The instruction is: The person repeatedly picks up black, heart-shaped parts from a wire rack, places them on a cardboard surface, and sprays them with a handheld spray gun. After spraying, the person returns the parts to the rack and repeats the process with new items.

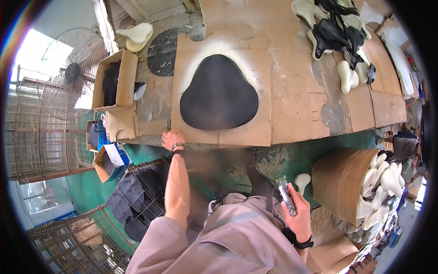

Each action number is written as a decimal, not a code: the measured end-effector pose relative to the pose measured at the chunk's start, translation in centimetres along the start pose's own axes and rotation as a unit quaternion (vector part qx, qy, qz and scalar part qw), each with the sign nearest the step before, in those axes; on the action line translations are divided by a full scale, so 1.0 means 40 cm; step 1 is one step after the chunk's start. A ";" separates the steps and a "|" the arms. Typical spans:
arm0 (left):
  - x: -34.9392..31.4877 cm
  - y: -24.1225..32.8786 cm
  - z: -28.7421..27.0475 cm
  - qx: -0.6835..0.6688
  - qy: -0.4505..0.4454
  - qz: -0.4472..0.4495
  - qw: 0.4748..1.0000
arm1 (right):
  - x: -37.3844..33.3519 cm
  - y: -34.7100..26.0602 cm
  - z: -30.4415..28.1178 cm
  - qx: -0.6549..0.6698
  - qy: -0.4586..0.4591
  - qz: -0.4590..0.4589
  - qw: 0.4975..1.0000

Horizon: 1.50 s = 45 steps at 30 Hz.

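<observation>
On a cardboard sheet [200, 138] on the worktable lies a black saddle-shaped piece [219, 93], its narrow end away from me. A pale, whitish film rings its far end and sides on the cardboard. My left hand [172, 139] rests at the table's front edge, by the near left corner of that sheet. Its fingers are curled, and what they grip, if anything, is hidden. Low on the right, off the table, my right hand [297, 211] is wrapped round a small silver spray gun [286, 195].
Cream saddle shells and black saddle parts [332, 34] pile up at the table's far right. A box of black pieces [112, 82] stands at the left, before a large fan [73, 72]. Black sheets [132, 201] hang over a wire rack. A carton [340, 182] spills cream shells.
</observation>
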<state>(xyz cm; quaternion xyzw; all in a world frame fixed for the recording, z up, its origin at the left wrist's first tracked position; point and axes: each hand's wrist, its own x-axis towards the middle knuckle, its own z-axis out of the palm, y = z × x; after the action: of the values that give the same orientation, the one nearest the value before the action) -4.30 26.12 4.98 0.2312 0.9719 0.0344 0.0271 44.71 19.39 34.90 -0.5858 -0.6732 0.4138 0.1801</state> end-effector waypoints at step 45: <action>-0.163 0.212 -0.052 -0.382 0.034 0.008 0.924 | 0.086 0.035 0.009 -0.029 -0.010 -0.063 0.998</action>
<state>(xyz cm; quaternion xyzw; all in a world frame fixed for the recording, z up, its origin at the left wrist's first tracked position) 5.16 30.64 7.98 0.2102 0.8835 0.4109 0.0797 44.48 22.45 32.80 -0.5432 -0.7222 0.3880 0.1814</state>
